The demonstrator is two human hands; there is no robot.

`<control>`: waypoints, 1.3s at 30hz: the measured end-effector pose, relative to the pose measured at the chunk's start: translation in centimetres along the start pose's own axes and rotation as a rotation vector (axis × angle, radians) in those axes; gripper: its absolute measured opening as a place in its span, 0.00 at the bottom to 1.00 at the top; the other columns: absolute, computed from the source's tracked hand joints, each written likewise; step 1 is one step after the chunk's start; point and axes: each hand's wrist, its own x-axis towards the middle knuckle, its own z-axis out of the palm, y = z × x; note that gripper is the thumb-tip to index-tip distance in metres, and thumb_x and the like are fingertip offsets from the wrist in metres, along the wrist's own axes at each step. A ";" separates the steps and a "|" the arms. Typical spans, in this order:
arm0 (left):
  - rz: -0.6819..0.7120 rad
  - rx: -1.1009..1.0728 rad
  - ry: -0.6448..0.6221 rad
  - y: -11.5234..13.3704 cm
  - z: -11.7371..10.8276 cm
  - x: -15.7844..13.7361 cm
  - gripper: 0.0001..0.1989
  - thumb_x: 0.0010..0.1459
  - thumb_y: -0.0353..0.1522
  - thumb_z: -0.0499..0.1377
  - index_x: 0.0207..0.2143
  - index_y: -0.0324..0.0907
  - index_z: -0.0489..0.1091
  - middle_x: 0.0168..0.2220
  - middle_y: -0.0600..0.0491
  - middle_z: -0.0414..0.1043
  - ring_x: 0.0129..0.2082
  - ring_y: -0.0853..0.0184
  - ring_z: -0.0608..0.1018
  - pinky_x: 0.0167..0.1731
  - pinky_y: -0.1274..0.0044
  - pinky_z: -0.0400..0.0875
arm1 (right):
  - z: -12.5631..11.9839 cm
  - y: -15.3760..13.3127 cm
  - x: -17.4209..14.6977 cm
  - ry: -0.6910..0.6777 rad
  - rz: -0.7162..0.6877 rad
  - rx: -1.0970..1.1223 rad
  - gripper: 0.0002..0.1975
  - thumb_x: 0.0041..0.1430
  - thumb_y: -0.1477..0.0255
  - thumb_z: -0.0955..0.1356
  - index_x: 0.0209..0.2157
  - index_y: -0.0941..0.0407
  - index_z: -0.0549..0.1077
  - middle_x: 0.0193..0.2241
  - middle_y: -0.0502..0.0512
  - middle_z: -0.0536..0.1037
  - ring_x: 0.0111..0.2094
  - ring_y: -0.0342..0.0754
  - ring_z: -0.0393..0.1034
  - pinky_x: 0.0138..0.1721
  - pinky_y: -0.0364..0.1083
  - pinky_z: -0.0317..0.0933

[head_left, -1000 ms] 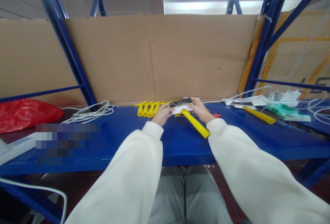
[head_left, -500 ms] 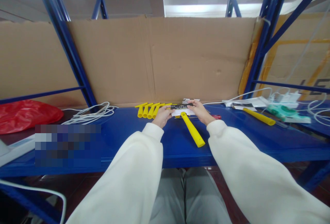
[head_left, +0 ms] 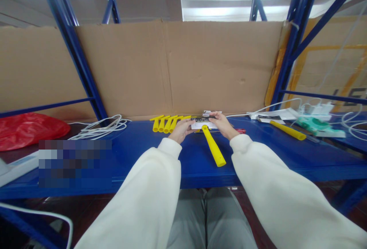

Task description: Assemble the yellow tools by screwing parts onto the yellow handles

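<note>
A thin flat strip [head_left: 204, 124], black with white print along the top and white below, stretches between my hands above the blue tabletop. Its left end is pinched in my left hand [head_left: 181, 129], fingers closed. My right hand [head_left: 224, 126] grips the right end, thumb and fingers pressed on it. A yellow plastic handle [head_left: 213, 147] points toward me from the strip's middle; whether the two are joined I cannot tell. Left of my hands, several similar yellow handles [head_left: 164, 124] lie in a row, partly hidden by my left hand.
A red-handled tool [head_left: 241, 131] lies behind my right hand. Further right are another yellow handle [head_left: 288, 130], a green tape dispenser [head_left: 318, 126] and white plugs. Coiled white cable [head_left: 106, 127] and a red bag [head_left: 31, 129] sit at left. Cardboard [head_left: 177, 69] stands behind the blue tabletop [head_left: 134, 153].
The near end of the yellow handle has swung slightly left and toward me. Both hands keep their hold on the strip, nearly in place.
</note>
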 end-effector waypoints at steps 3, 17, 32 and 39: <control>-0.018 0.024 -0.080 -0.2 -0.1 0.0 0.04 0.55 0.22 0.63 0.33 0.37 0.72 0.30 0.48 0.77 0.28 0.67 0.81 0.35 0.73 0.80 | 0.0 0.0 0.1 0.019 0.009 0.014 0.14 0.41 0.75 0.71 0.32 0.53 0.66 0.29 0.44 0.74 0.29 0.42 0.69 0.35 0.45 0.65; -0.117 0.090 -0.114 -0.5 -0.2 -0.2 0.20 0.52 0.17 0.62 0.47 0.38 0.69 0.35 0.46 0.79 0.26 0.68 0.82 0.34 0.75 0.81 | -0.5 0.8 0.6 -0.051 -0.015 -0.052 0.16 0.43 0.71 0.72 0.33 0.53 0.64 0.27 0.44 0.72 0.26 0.40 0.66 0.30 0.42 0.60; -0.103 -0.010 -0.113 -0.5 -0.1 0.2 0.19 0.47 0.13 0.62 0.39 0.38 0.70 0.33 0.50 0.78 0.32 0.65 0.82 0.40 0.70 0.81 | -0.5 0.4 0.4 -0.014 -0.015 -0.180 0.13 0.47 0.69 0.72 0.33 0.54 0.64 0.26 0.45 0.71 0.22 0.39 0.62 0.25 0.41 0.57; -0.071 0.013 -0.078 -0.4 0.3 -0.2 0.17 0.49 0.14 0.61 0.38 0.38 0.69 0.32 0.50 0.77 0.29 0.67 0.82 0.37 0.71 0.81 | -0.1 0.2 0.2 0.077 -0.148 -0.310 0.09 0.49 0.71 0.69 0.31 0.53 0.64 0.30 0.49 0.73 0.31 0.45 0.68 0.36 0.46 0.65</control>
